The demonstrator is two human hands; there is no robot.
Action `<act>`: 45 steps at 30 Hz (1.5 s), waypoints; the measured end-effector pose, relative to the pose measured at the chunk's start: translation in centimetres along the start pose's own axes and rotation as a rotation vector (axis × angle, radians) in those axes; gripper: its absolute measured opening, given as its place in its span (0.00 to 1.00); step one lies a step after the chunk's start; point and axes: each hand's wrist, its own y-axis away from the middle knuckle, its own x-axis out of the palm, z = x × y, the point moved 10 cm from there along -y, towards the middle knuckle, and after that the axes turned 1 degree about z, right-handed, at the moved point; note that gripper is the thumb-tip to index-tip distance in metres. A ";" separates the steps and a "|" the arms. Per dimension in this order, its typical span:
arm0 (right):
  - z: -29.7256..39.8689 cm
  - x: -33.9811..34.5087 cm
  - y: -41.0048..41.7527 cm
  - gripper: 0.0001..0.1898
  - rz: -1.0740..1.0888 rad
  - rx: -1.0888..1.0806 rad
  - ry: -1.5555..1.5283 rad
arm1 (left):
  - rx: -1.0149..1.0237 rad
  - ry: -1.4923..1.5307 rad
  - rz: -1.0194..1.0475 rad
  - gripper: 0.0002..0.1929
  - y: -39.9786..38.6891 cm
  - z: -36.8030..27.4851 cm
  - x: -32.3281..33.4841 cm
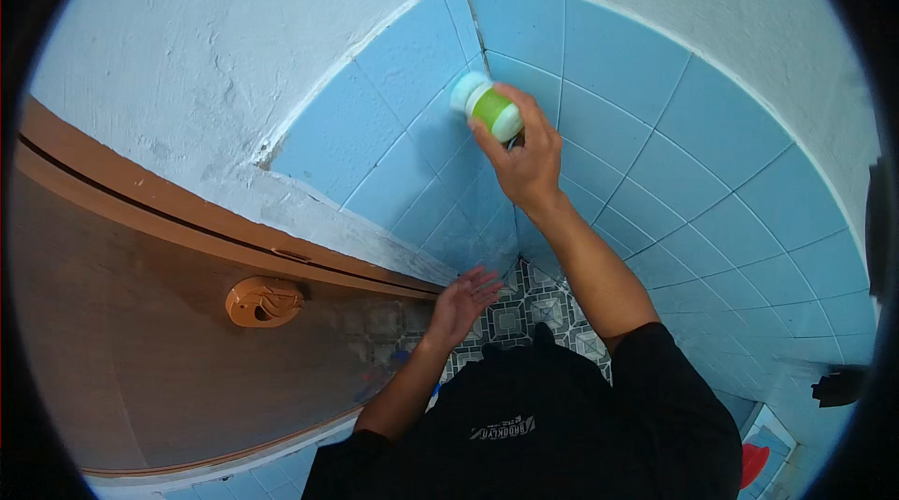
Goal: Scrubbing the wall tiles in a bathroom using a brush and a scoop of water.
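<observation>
In my right hand is a small round scrub brush with a green band, a whitish body and pale blue bristles. Its bristle end is against or very near the light blue wall tiles, just left of the corner where two tiled walls meet. The brush looks slightly blurred. Lower down, my left hand is held out with its fingers apart and nothing in it, above the patterned floor tiles.
A brown door with an orange-brown round fitting stands at the left in its frame. Patterned tiles cover the floor. A red object lies at the lower right, and a dark object is at the right edge.
</observation>
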 end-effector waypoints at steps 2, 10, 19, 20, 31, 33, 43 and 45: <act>0.0 0.1 0.8 0.23 0.041 -0.016 -0.114 | -0.058 -0.184 -0.243 0.29 1.8 2.5 -7.3; -1.3 0.2 0.8 0.22 0.090 0.065 0.286 | -0.142 -0.539 -0.783 0.22 12.6 6.9 -26.4; 1.4 -0.2 -1.8 0.22 -0.045 0.006 0.067 | -0.072 -1.821 -0.273 0.10 17.1 10.6 -32.2; 0.7 -0.7 -1.6 0.22 -0.048 0.009 0.076 | 0.015 -2.128 -0.103 0.10 16.9 11.5 -30.6; 5.2 2.1 0.4 0.22 0.317 -0.193 -0.135 | -0.048 -2.121 -0.198 0.16 17.0 10.9 -33.9; 2.9 2.8 1.8 0.22 0.425 -0.182 -0.051 | -0.001 -2.173 -0.210 0.13 16.7 10.0 -32.6; 3.5 4.5 4.4 0.21 0.518 -0.186 0.058 | -0.077 -2.182 -0.231 0.13 16.9 9.5 -33.5; 2.1 0.4 2.5 0.21 0.143 -0.172 0.038 | 0.166 -2.127 -0.252 0.13 17.5 8.9 -30.7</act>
